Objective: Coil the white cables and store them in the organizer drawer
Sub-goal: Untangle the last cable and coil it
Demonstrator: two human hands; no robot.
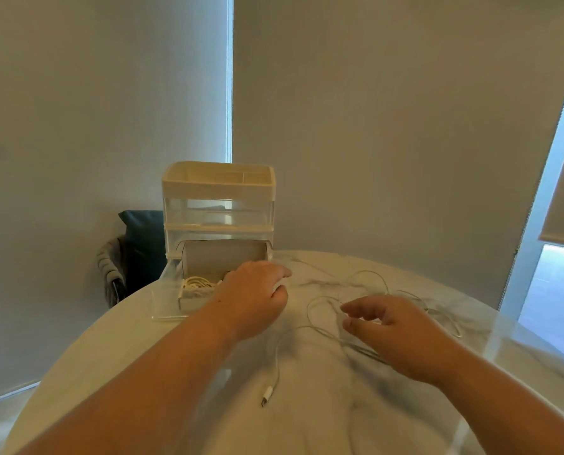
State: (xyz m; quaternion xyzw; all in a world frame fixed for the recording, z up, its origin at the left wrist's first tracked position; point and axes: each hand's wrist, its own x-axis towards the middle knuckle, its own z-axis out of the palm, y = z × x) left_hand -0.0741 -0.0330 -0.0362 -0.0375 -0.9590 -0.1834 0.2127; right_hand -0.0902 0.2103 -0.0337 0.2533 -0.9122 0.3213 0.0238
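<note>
The fingers of the left hand curled round a small white object; just left of them stood the open organizer drawer, holding a coiled cable. Beneath the right hand's bent fingers lay the loose white cable; whether they pinched it was unclear.

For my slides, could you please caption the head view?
Left hand grips a small white item by the open drawer; right hand hovers over loose white cables.

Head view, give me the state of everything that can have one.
Bottom drawer: pulled open, coiled cable inside.
Upper drawer: closed.
Loose cable: uncoiled on table.
Left hand: grips a white piece.
Right hand: loosely curled, holding nothing.
</note>
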